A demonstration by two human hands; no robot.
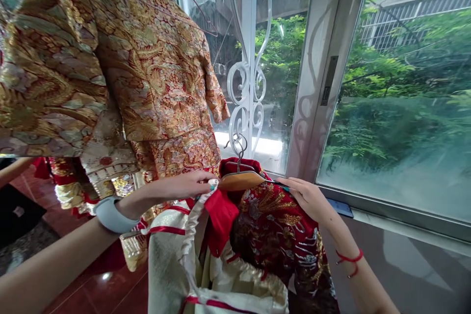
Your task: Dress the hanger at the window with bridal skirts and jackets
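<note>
A wooden hanger [241, 181] with a metal hook carries a red embroidered garment [274, 235] with a cream and red lining. My left hand [187, 185] pinches the hanger's left end and the red collar. My right hand [309, 198] grips the garment's shoulder at the hanger's right end, fingers curled over the fabric. A pale bangle [110, 215] sits on my left wrist and a red string [349, 259] on my right.
Gold and red brocade jackets [147, 59] hang at the upper left, close above my left arm. A white scrolled window grille [248, 83] and window frame [316, 88] stand behind the hanger. A sill runs at right. Red tiled floor [106, 284] lies below.
</note>
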